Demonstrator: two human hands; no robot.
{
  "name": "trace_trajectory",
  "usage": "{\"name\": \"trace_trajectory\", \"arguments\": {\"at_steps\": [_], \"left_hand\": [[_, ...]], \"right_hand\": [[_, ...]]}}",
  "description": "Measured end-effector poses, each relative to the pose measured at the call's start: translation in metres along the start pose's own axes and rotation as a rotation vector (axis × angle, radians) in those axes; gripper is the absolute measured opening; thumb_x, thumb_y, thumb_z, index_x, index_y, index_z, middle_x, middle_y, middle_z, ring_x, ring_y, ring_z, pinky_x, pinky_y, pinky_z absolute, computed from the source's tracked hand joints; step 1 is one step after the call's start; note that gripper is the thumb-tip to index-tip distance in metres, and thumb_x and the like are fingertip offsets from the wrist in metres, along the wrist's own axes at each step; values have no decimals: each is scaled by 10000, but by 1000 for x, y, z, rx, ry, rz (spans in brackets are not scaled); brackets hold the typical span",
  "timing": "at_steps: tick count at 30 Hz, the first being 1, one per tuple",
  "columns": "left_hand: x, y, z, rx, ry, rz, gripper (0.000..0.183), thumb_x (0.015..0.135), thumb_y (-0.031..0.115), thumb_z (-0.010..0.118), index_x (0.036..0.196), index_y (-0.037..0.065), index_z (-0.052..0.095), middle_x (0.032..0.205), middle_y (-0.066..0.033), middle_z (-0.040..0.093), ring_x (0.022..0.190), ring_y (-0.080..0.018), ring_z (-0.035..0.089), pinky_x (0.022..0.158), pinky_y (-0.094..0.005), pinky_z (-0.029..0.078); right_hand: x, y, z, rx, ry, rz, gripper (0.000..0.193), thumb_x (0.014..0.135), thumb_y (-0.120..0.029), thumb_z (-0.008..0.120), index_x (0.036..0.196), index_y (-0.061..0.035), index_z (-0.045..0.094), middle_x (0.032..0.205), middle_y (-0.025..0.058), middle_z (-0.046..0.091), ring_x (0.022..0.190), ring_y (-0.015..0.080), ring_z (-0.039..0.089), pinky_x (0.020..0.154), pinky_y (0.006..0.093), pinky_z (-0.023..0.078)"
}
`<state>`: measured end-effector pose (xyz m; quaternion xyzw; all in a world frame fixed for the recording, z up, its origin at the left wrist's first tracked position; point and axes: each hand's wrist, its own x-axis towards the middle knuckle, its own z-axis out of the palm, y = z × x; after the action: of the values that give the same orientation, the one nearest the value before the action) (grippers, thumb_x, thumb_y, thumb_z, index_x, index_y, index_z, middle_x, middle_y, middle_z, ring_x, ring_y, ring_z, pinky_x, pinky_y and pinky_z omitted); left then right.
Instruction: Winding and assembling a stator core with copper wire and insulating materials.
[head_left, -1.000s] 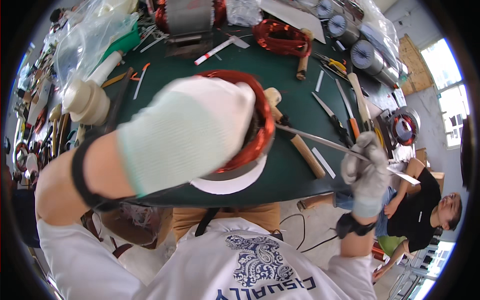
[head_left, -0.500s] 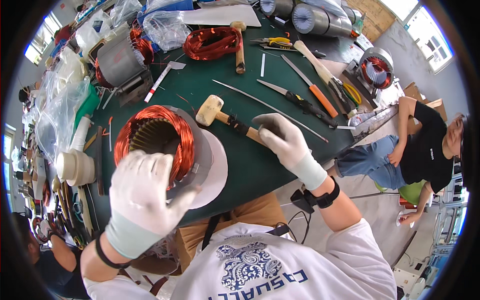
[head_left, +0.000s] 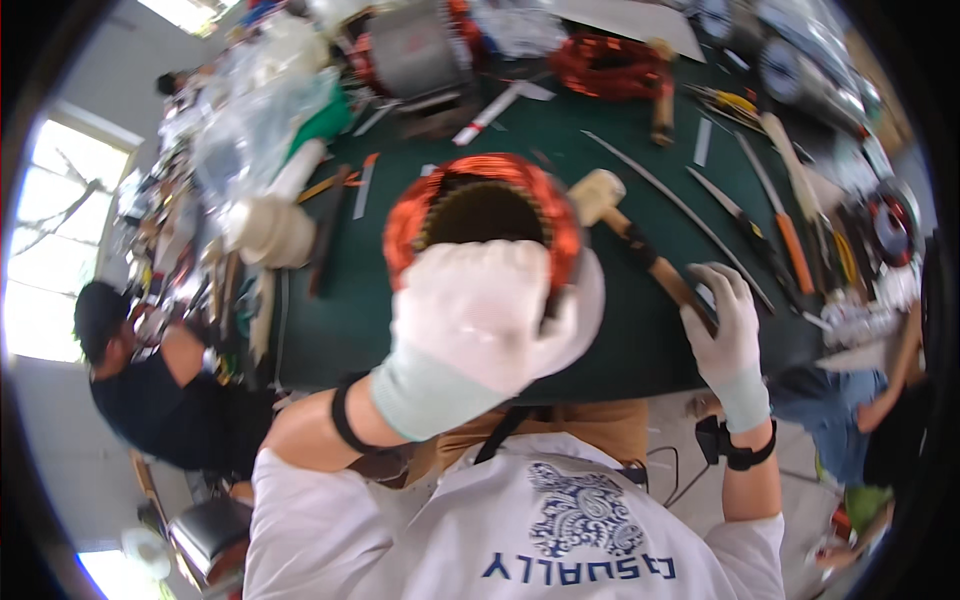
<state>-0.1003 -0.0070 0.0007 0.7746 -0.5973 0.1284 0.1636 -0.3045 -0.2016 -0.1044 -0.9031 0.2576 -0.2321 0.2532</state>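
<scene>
A motor stator (head_left: 405, 228) with a ring of copper-coloured winding stands on the green table, its dark slotted bore facing up. My left hand (head_left: 470, 310), in a white glove, lies over its near rim, with the fingers bent over the winding and the thumb at the outer side. The hand hides the near part of the coil. To the right lies a mallet (head_left: 598, 195) with a pale head and black tape round its wooden handle. My gloved right hand (head_left: 728, 335) is at the handle's near end, which lies between the spread thumb and fingers.
A long thin rod (head_left: 680, 222), a black-handled blade (head_left: 745, 225) and an orange-handled tool (head_left: 793, 250) lie to the right. Farther back are a copper coil bundle (head_left: 605, 68) and another stator (head_left: 415, 55). White spools (head_left: 270, 230) stand left. Other people (head_left: 150, 375) sit on both sides.
The view has swung left, so the table items appear farther right. My left hand stays on the stator rim. My right hand remains by the mallet handle, its fingers less curled.
</scene>
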Motion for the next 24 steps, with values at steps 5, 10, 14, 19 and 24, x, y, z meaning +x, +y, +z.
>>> {"name": "trace_trajectory", "arguments": {"at_steps": [5,10,14,19,24], "left_hand": [[-20,-53,-21,-277,234,-119,175,896,118,583,1030,27,649,913,-158,662,844,-347,651,802,-426,519],[-91,-233,42,497,-40,-546,287,983,228,554,1185,27,589,968,-173,680,897,-361,682,798,-442,550],[-134,-282,100,610,-197,-690,501,950,149,534,1415,4,418,1214,-235,602,1043,-374,656,919,-462,533],[-132,-277,80,-385,46,-906,462,848,170,589,1234,-82,562,971,-166,629,826,-251,641,728,-345,513],[-85,-192,0,-1230,276,-1046,337,910,162,531,1193,-16,572,852,-76,616,637,-143,572,549,-241,481]], "right_hand": [[-1,11,27,-186,-29,-50,528,811,-96,697,1317,-40,554,1102,175,597,1038,376,581,892,470,482],[12,-1,22,-237,-155,-15,517,887,-109,635,1389,-113,509,1061,189,596,928,393,620,800,481,512],[14,1,14,223,-160,128,475,916,-62,595,1381,-55,495,1137,210,642,1044,383,638,893,399,509],[-39,-21,12,940,-66,323,506,958,-110,511,1440,14,421,900,12,557,763,56,524,674,202,447],[-63,-45,18,1205,-81,615,343,1010,-190,484,1283,18,487,795,17,559,587,63,499,526,222,433]]}}
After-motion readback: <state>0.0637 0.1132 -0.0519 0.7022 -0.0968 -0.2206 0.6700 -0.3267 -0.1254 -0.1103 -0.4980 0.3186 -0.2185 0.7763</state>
